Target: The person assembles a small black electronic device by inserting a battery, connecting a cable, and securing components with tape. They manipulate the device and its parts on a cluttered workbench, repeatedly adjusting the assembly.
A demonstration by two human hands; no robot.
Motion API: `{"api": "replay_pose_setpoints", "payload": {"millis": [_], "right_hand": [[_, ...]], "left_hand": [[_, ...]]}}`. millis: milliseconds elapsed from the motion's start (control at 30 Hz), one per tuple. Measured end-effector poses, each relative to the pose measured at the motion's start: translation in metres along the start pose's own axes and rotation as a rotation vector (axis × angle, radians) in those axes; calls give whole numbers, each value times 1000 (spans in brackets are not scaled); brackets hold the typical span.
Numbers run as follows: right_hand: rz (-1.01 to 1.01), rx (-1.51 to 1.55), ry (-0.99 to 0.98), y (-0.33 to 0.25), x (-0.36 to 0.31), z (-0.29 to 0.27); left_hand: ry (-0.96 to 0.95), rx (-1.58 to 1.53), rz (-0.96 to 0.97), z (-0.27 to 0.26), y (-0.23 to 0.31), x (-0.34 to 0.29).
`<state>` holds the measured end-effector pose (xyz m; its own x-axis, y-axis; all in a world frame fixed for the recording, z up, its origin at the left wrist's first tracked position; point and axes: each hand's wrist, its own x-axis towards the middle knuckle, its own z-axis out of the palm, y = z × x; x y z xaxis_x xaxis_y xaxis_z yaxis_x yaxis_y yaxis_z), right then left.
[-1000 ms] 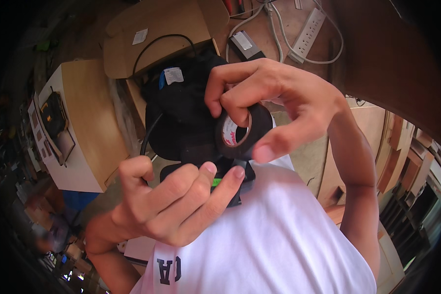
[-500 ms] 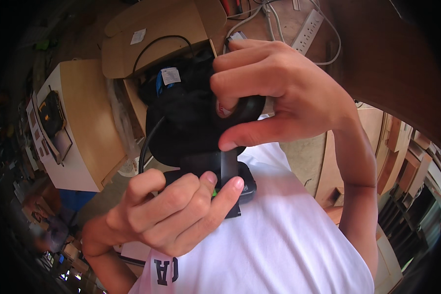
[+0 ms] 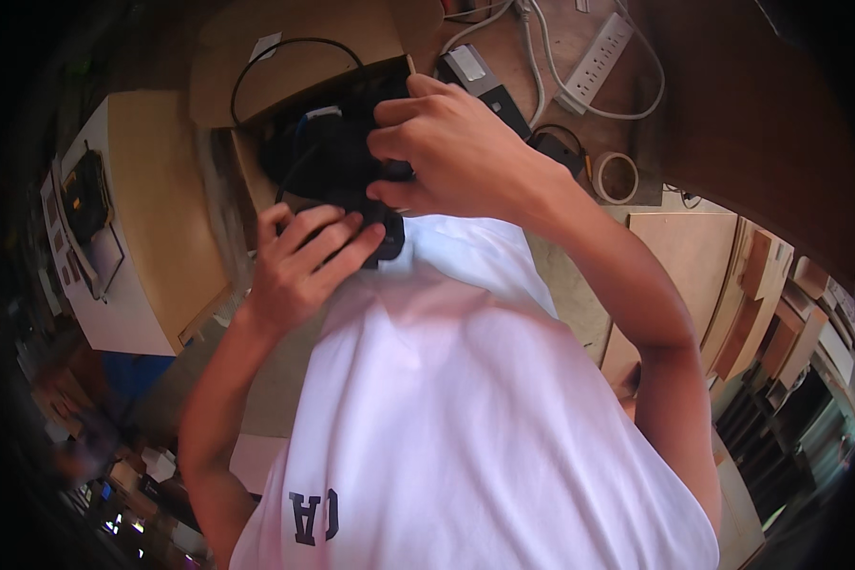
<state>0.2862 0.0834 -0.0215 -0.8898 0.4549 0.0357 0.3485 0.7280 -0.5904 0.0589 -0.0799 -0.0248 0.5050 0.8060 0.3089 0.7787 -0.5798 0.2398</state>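
My left hand is closed on a small black box-shaped device, its fingers lying over the front. A soft black bundle sits just above it, with a thin black cable looping from it. My right hand is curled round a black tape roll, beside the bundle and close above my left hand. Most of the roll is hidden by the fingers and the dark bundle. An opened cardboard box stands behind, with dark contents inside.
On the table beyond my right hand lie a dark box with a silver top, a white power strip, a black adapter and a pale tape roll. A white-and-tan cabinet stands left. Wood boards lean right.
Both hands, with the device and bundle, have moved up and away from my body toward the cardboard box. The strip stretched between my hands earlier can no longer be made out.
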Motion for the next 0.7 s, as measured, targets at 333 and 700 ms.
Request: {"api": "replay_pose_setpoints", "payload": {"millis": [333, 700], "right_hand": [[-1, -250, 79, -1, 10, 79], [34, -356, 119, -11, 7, 93]], "left_hand": [[32, 50, -101, 81, -27, -79], [12, -335, -541, 63, -13, -52]]}}
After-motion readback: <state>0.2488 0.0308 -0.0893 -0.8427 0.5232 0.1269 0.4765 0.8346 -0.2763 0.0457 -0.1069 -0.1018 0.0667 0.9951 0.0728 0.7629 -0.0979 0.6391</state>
